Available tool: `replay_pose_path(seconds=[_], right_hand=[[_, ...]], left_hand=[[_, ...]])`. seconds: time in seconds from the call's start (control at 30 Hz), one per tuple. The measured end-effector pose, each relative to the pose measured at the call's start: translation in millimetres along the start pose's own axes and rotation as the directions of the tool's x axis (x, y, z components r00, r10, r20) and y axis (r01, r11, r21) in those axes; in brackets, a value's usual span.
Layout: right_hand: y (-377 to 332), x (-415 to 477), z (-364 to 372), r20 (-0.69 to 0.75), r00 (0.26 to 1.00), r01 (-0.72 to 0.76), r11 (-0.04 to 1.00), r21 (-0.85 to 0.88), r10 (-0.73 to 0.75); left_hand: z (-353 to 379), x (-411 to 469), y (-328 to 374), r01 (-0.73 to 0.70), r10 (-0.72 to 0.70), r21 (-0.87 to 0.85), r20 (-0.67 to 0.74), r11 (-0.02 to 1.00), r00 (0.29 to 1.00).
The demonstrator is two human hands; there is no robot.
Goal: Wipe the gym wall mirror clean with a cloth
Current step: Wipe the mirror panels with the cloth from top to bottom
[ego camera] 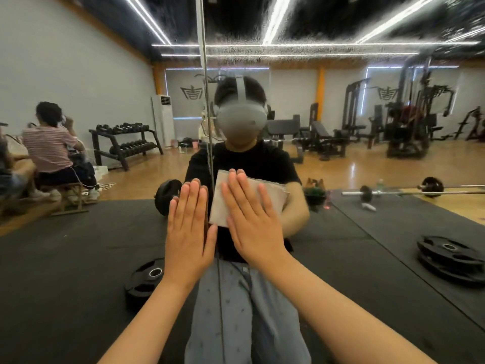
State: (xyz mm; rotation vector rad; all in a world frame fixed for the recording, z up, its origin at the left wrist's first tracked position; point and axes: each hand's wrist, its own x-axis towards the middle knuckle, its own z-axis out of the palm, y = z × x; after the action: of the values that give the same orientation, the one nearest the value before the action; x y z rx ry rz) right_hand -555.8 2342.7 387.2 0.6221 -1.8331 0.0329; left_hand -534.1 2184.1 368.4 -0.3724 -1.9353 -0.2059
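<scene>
Right hand (252, 222) flat, fingers straight, pressing cloth (273, 198) against mirror (341, 114) just right of seam (203, 48); flat palm spreads wiping pressure. Left hand (187, 232) flat, empty, on glass just left of seam, likely bracing. Droplets (315, 22) high above, seemingly unwiped.

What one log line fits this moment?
step: wiping | right hand: flat, pressing cloth on mirror | left hand: flat on mirror, no cloth

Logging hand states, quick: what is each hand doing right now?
Left hand: open, flat on the mirror.
Right hand: open, pressing the cloth.
</scene>
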Motion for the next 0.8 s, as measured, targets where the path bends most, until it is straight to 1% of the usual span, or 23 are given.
replay_pose_path(seconds=[0.07, 0.13, 0.3, 0.43, 0.53, 0.67, 0.8], right_hand=[[6.2, -0.8, 1.9, 0.001, 0.998, 0.066, 0.998, -0.025, -0.066], [8.0, -1.1, 1.5, -0.014, 0.995, 0.102, 0.994, -0.029, -0.102], [5.5, -4.1, 4.2, -0.011, 0.994, 0.109, 0.993, -0.050, -0.109], [6.9, -8.8, 7.0, 0.002, 0.989, 0.148, 0.984, -0.096, -0.149], [4.0, -16.8, 10.7, 0.006, 0.987, 0.159, 0.984, -0.085, -0.159], [-3.4, -57.9, 25.3, 0.021, 0.975, 0.220, 0.974, -0.045, -0.219], [-12.7, -121.8, 46.2, 0.080, 0.944, 0.327, 0.942, -0.078, -0.322]], left_hand=[[0.4, -0.1, -1.0, -0.003, 0.003, 0.006, 0.000, 1.000, 1.000], [0.5, 0.4, -0.4, 0.002, -0.002, 0.016, 0.000, 1.000, 1.000], [-1.1, -6.0, 3.5, 0.044, -0.043, 0.076, -0.018, 0.996, 0.999], [5.2, -32.2, 0.5, 0.138, -0.136, 0.062, -0.036, 0.988, 0.990], [16.3, -43.1, -1.3, 0.168, -0.166, 0.050, -0.035, 0.985, 0.985], [24.6, -41.8, -6.7, 0.152, -0.144, 0.087, -0.089, 0.985, 0.986], [27.2, -41.8, -9.9, 0.137, -0.122, 0.117, -0.124, 0.984, 0.985]])
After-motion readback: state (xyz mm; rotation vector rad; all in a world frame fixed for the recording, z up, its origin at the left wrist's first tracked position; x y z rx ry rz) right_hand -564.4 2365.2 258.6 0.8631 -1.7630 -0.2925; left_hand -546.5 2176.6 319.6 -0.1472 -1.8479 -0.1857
